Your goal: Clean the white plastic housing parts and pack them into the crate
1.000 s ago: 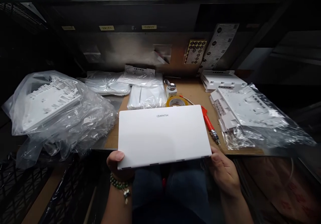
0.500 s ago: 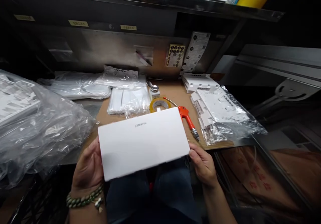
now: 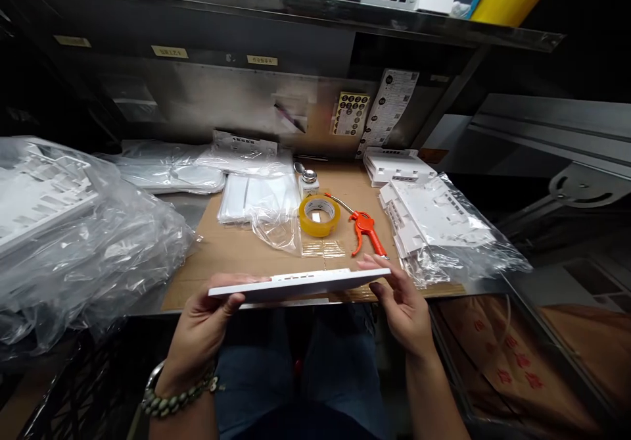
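Note:
A white plastic cover [image 3: 296, 286] is held level between my two hands, nearly edge-on to me, above the front edge of the cardboard-covered table. My left hand [image 3: 204, 318] grips its left end, thumb below and fingers behind. The right end sits between the thumb and fingers of my right hand [image 3: 401, 305]. Slots and raised parts show along the cover's far side. Just beyond it lie a roll of yellow tape [image 3: 319, 216] and an orange air blow gun [image 3: 365, 229], whose tip end points away from me.
Bagged white plastic parts [image 3: 54, 210] are heaped at the left. Clear plastic bags [image 3: 261, 196] and a small bottle [image 3: 308, 182] stand further back. More white housings [image 3: 434, 210] lie at the right, partly in plastic. A metal shelf [image 3: 276, 6] crosses above.
Both hands have tipped the cover from showing its broad face with HUAWEI lettering to nearly edge-on. The tape roll and blow gun now show more fully behind it.

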{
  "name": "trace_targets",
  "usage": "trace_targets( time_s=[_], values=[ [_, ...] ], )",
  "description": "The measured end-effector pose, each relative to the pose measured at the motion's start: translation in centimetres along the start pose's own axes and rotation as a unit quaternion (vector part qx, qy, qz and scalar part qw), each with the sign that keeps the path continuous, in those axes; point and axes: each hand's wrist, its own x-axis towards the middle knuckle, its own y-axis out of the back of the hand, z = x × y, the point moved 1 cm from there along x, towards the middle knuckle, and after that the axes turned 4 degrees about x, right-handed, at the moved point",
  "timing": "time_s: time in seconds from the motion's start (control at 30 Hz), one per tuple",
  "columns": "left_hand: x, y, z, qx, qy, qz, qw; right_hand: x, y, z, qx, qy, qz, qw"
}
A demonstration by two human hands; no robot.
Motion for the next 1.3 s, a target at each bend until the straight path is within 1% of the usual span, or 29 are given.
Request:
trace_targets(
  time_s=[0.13,0.27,0.4,0.43,0.47,0.5,0.53,0.57,0.6,0.63,0.7,0.73,0.77,0.8,0.83,0.87,0.9,0.93,1.0,1.07,1.13,1.2,1.27,1.3],
  values=[
    [0.1,-0.5,0.3,0.009,-0.024,-0.026,0.999,-0.4,0.1,0.8,-0.011,0.004,0.027,1.000],
    [0.1,-0.6,0.5,0.003,-0.047,-0.058,0.997,-0.7,0.3,1.4,-0.012,0.012,0.034,0.999],
    [0.2,-1.0,0.4,-0.008,-0.070,-0.100,0.993,-0.6,0.1,1.4,-0.003,0.029,0.039,0.999],
    [0.3,-1.2,0.4,-0.027,-0.064,-0.094,0.993,-0.6,0.0,1.2,0.003,0.043,0.043,0.998],
    [0.5,-1.4,0.5,-0.062,-0.044,-0.064,0.995,-0.5,-0.2,0.9,0.013,0.062,0.045,0.997],
    [0.7,-1.6,0.5,-0.112,-0.011,-0.006,0.994,-0.3,-0.3,0.6,0.025,0.085,0.042,0.995],
    [1.0,-1.6,0.6,-0.169,0.034,0.067,0.983,0.0,-0.6,0.1,0.038,0.109,0.032,0.993],
    [1.2,-1.6,0.7,-0.229,0.093,0.131,0.960,0.4,-0.8,-0.4,0.049,0.134,0.012,0.990],
    [1.3,-1.4,0.8,-0.285,0.163,0.169,0.929,0.9,-1.0,-0.9,0.055,0.158,-0.016,0.986],
    [1.4,-1.1,0.8,-0.331,0.234,0.175,0.897,1.6,-1.3,-1.5,0.059,0.185,-0.048,0.980],
    [1.5,0.2,0.5,-0.379,0.363,0.147,0.838,3.5,-1.7,-2.2,0.058,0.222,-0.132,0.964],
    [1.5,1.0,0.2,-0.389,0.405,0.142,0.816,4.7,-1.8,-2.4,0.052,0.224,-0.183,0.956],
    [1.4,1.9,-0.1,-0.395,0.420,0.150,0.803,6.2,-2.0,-2.5,0.044,0.215,-0.231,0.948],
    [1.4,2.8,-0.5,-0.403,0.408,0.160,0.803,7.8,-2.2,-2.3,0.032,0.190,-0.277,0.941],
    [1.4,3.5,-0.8,-0.418,0.375,0.159,0.812,9.6,-2.4,-2.1,0.009,0.151,-0.313,0.937],
    [1.4,3.9,-1.0,-0.440,0.331,0.139,0.823,11.4,-2.7,-1.7,-0.020,0.109,-0.334,0.936],
    [1.5,4.1,-1.1,-0.463,0.284,0.103,0.834,13.3,-3.1,-1.2,-0.067,0.055,-0.343,0.935],
    [1.5,4.2,-1.0,-0.481,0.239,0.067,0.841,15.2,-3.6,-0.7,-0.131,0.001,-0.339,0.932],
    [1.5,3.9,-0.4,-0.505,0.180,0.018,0.844,18.5,-4.9,0.1,-0.239,-0.069,-0.299,0.921],
    [1.4,3.6,0.2,-0.521,0.159,0.014,0.838,20.9,-6.7,0.8,-0.334,-0.115,-0.256,0.900],
    [1.4,3.5,0.6,-0.530,0.152,0.028,0.834,22.2,-8.6,1.4,-0.421,-0.158,-0.240,0.860],
    [1.3,3.6,0.9,-0.534,0.145,0.023,0.833,22.6,-10.3,1.8,-0.484,-0.184,-0.240,0.821],
    [1.3,3.9,0.9,-0.537,0.135,0.006,0.833,22.5,-11.1,1.7,-0.521,-0.192,-0.243,0.795],
    [1.2,4.1,0.8,-0.539,0.130,0.000,0.832,22.4,-11.2,1.5,-0.529,-0.191,-0.243,0.790]
  ],
)
